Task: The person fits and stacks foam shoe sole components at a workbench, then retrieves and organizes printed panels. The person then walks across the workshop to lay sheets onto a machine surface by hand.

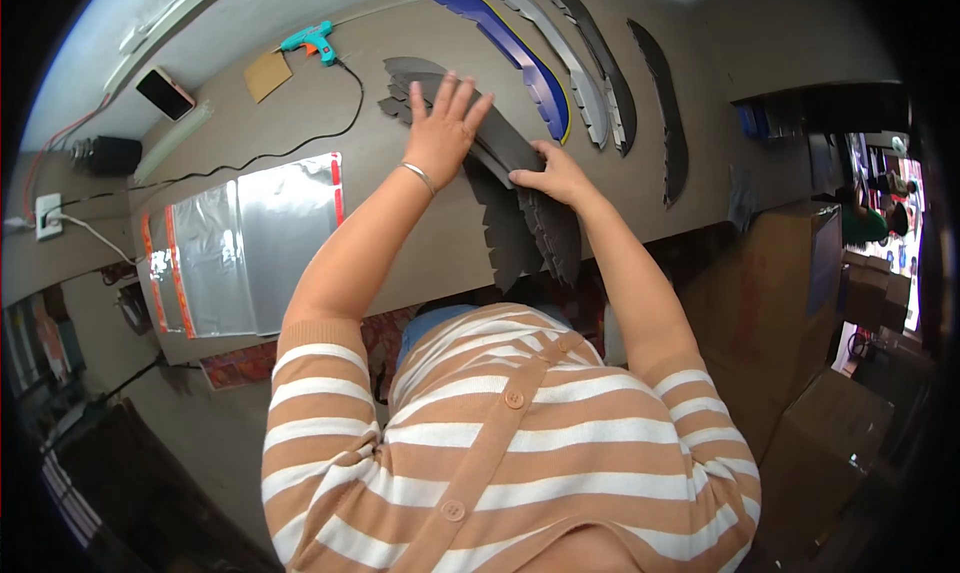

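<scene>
Dark grey notched strips (508, 141), overlapping, centre of frame; they run from upper centre down toward the near edge of the table (400, 218). Lower ends reach that edge, seemingly past it.

Left hand (442, 138): fingers spread, laid over the upper part of the strips; grip released, nothing pinched. Right hand (560, 176): grip closed on a dark strip at mid-length, thumb on the near side; fingertips partly hidden.

Upper centre to upper right: blue strip (497, 41), silver strip (560, 53) and two black ones, apart from the handled group. Left of centre: clear plastic bags (285, 208) with red edging. Upper left: teal glue gun (315, 45), its cord (361, 98) looping left across the table.

Risks, as judged: notched tabs could snag on one another and bend if one strip is dragged across the next. Lower ends at the edge could tip the loose strips off if the left palm lifts or the pull runs downward. A sideways sweep to the left might catch the cord and shift the gun; whether it is hot, cannot tell.
</scene>
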Tool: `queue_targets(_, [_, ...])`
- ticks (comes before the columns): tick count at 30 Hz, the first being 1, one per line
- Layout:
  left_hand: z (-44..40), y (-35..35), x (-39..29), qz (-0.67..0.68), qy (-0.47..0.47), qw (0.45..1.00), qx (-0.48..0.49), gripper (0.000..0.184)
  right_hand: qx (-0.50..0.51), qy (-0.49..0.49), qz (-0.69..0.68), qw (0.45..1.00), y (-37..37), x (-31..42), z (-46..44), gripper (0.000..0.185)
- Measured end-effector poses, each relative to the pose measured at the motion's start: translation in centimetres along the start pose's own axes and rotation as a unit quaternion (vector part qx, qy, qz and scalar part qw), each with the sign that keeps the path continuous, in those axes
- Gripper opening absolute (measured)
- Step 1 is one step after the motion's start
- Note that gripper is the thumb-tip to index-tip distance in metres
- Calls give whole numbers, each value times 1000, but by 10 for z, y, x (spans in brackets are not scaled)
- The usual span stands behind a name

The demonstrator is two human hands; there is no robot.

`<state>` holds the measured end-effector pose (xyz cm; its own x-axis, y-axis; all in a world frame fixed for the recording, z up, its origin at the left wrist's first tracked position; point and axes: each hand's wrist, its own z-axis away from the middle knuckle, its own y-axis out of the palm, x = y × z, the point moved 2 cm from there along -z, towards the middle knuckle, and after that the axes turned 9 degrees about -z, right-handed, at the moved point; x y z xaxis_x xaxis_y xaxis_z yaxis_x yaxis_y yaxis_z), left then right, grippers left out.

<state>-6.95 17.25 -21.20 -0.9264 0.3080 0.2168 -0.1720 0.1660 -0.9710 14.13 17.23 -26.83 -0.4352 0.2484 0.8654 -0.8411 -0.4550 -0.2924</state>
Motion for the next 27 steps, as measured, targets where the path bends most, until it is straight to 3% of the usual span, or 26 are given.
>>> queue_targets(1, [1, 6, -6, -35, 83, 995, 31, 66, -17, -37, -10, 999, 7, -3, 3, 96])
queue_targets(2, [-2, 22, -9, -36, 118, 992, 4, 78, -42, -82, 93, 991, 13, -4, 4, 101])
queue_targets(3, [-9, 17, -8, -36, 121, 992, 3, 78, -64, -125, 196, 970, 18, -3, 6, 106])
queue_targets(5, [-18, 8, -10, -69, 225, 964, 123, 107, -48, -102, 195, 974, 32, 2, 15, 114])
queue_targets(6, [-24, 19, -11, -54, 251, 964, 69, 123, -81, -92, 248, 961, 43, 4, 18, 116])
queue_targets(7, [-33, 22, -10, -53, 253, 963, 70, 123, -113, -81, 300, 944, 55, 14, 25, 119])
queue_targets(9, [-45, 31, -13, -63, 321, 929, 173, 108, -103, -2, 394, 913, 79, 35, 43, 118])
queue_targets(10, [-47, 29, -10, -40, 318, 933, 166, 92, -100, 3, 415, 905, 83, 38, 46, 116])
queue_targets(11, [-50, 30, -8, -39, 319, 933, 165, 92, -97, 6, 435, 895, 85, 40, 47, 113])
queue_targets(14, [-46, 29, 0, -14, 324, 934, 150, 76, -108, -9, 366, 924, 51, 21, 33, 102])
queue_targets(17, [-38, 36, -4, 82, 270, 930, 235, 68, -87, -129, 439, 885, 10, 0, 26, 85])
queue_targets(18, [-32, 36, -8, 82, 270, 930, 235, 68, -87, -129, 439, 885, -1, -3, 25, 85])
queue_targets(20, [-12, 30, -15, 65, 214, 959, 175, 58, -27, -189, 376, 907, -9, -6, 28, 76])
queue_targets(25, [26, 33, -11, 94, 127, 977, 143, 58, -9, -219, 294, 930, -9, -4, 31, 65])
queue_targets(27, [34, 37, -6, 140, 118, 981, -57, 58, 5, -236, 289, 928, -12, -5, 25, 59])
